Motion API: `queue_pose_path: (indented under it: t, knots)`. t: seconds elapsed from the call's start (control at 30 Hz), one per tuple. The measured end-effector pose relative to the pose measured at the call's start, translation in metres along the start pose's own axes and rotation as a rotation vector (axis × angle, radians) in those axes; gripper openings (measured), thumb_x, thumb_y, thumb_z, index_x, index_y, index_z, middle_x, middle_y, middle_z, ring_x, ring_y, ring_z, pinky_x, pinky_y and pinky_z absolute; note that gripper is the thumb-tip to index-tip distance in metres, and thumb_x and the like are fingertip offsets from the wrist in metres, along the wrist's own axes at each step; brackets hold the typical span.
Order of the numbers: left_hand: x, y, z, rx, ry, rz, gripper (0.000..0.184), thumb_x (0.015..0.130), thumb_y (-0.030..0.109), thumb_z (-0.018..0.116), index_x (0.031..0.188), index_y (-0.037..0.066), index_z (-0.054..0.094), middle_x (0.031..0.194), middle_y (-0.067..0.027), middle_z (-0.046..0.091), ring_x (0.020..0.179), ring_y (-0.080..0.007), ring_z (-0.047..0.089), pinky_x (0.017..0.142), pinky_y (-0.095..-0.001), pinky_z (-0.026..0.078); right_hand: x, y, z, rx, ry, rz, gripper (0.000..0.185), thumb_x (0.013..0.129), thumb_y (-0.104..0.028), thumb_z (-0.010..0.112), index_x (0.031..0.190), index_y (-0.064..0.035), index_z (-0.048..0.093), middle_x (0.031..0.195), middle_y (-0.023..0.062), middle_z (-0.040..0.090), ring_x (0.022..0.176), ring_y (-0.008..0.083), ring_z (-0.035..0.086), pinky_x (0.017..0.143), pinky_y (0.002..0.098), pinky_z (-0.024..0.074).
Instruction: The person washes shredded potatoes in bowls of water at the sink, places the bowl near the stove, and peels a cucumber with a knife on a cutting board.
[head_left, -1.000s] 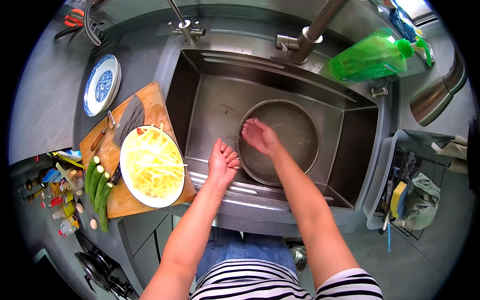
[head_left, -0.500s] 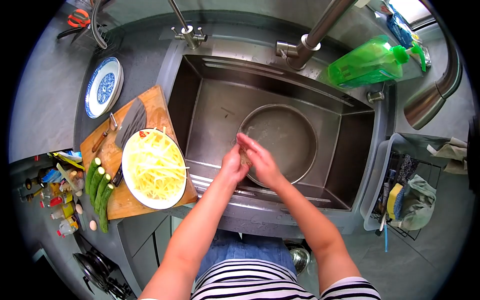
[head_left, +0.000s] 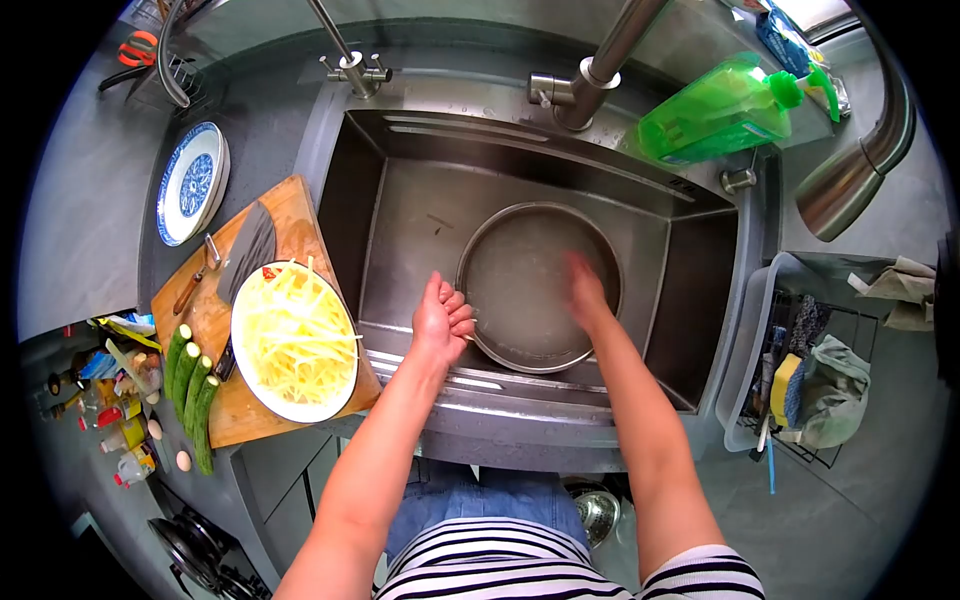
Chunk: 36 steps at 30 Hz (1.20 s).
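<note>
My left hand (head_left: 441,320) hovers over the near left part of the steel sink (head_left: 410,210), just left of a round metal basin (head_left: 540,364). Its fingers are loosely curled in, and nothing shows in them. Above the right part of the basin is my right hand (head_left: 588,288); motion smears its fingers. The basin rests on the sink floor and seems to hold cloudy water.
Left of the sink, a wooden cutting board (head_left: 290,200) bears a bowl of pale yellow shreds (head_left: 295,340), a cleaver (head_left: 248,250), a peeler (head_left: 195,280) and several cucumbers (head_left: 205,405). A green soap bottle (head_left: 715,115) stands behind right, near the faucet (head_left: 610,50).
My hands were together over the basin's near left edge and have parted. The left moved left; the right moved right, over the basin. The whole view has shifted slightly.
</note>
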<state>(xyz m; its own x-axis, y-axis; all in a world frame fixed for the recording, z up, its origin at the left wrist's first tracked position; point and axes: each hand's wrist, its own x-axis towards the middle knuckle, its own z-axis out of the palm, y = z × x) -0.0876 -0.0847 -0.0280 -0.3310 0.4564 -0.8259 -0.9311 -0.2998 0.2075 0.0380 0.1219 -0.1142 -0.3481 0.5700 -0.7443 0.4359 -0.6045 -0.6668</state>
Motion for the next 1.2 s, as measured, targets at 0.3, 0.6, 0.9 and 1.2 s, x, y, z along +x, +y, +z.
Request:
queue_pose_path:
  t: [0.3, 0.6, 0.9, 1.2]
  knots:
    - [-0.009, 0.007, -0.007, -0.060, 0.049, 0.026, 0.043, 0.096, 0.041, 0.047, 0.063, 0.018, 0.033, 0.051, 0.0054, 0.024, 0.042, -0.0062, 0.021, 0.035, -0.0199, 0.016, 0.022, 0.011, 0.068, 0.723, -0.643, 0.108, 0.022, 0.094, -0.027, 0.051, 0.104, -0.0103, 0.061, 0.100, 0.0059, 0.066, 0.091, 0.0193, 0.062, 0.084, 0.0367, 0.0508]
    - [-0.009, 0.009, -0.009, -0.113, 0.036, 0.027, 0.043, 0.096, 0.040, 0.046, 0.062, 0.018, 0.033, 0.051, 0.0051, 0.024, 0.041, -0.0065, 0.022, 0.035, -0.0205, 0.017, 0.012, 0.009, 0.036, -0.563, -0.276, -0.343, 0.029, 0.092, -0.029, 0.050, 0.104, -0.0045, 0.061, 0.098, 0.0088, 0.066, 0.086, 0.0233, 0.064, 0.075, 0.0333, 0.0505]
    - [-0.008, 0.010, -0.013, -0.084, 0.043, 0.062, 0.044, 0.097, 0.040, 0.043, 0.060, 0.018, 0.032, 0.050, 0.0050, 0.024, 0.041, -0.0076, 0.021, 0.036, -0.0217, 0.017, 0.007, 0.058, 0.045, -0.511, -0.286, 0.119, 0.037, 0.086, -0.024, 0.054, 0.114, 0.0002, 0.059, 0.091, 0.0102, 0.066, 0.079, 0.0220, 0.061, 0.070, 0.0328, 0.0479]
    - [-0.006, 0.007, -0.014, -0.104, 0.072, 0.078, 0.043, 0.097, 0.041, 0.043, 0.062, 0.018, 0.032, 0.052, 0.0051, 0.025, 0.042, -0.0079, 0.022, 0.038, -0.0227, 0.018, -0.036, 0.040, 0.083, -0.185, -0.576, 0.231, 0.012, 0.084, -0.009, 0.061, 0.095, -0.0037, 0.063, 0.084, 0.0047, 0.063, 0.074, 0.0134, 0.058, 0.066, 0.0267, 0.0470]
